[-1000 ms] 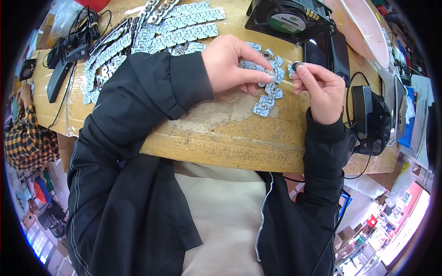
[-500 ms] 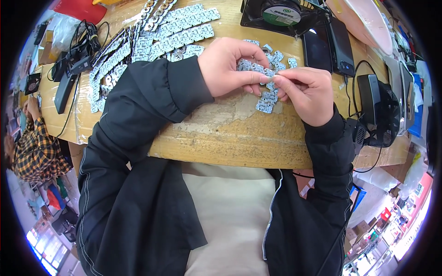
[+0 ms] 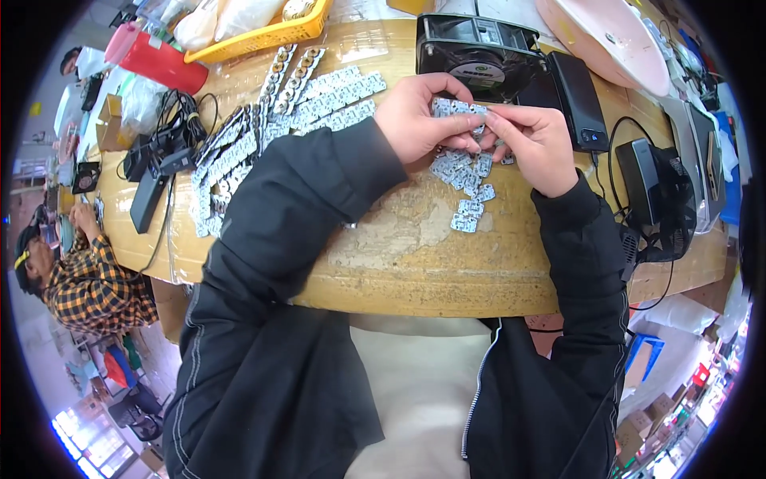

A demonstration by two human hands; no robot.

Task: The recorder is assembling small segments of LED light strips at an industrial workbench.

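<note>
My left hand is closed, with thumb and fingers pinching a short strip of small white circuit boards. The thumb and forefinger of my right hand are closed on the strip's right end, and the fingertips of both hands nearly meet there. Just below them on the table is a loose pile of small circuit boards, with several trailing toward me. Longer strips of circuit boards are fanned out left of my left hand. Part of the held strip is hidden by my fingers.
A black fan stands beyond my hands, with a black box-shaped device to its right. Black adapters and cables lie at the left. A yellow basket, red container and pink basin edge the worktop. Another person sits at far left.
The view has tilted, so the table and its things appear lower. Both hands, still gripping the strip, are farther from the table's near edge and closer to the fan.
</note>
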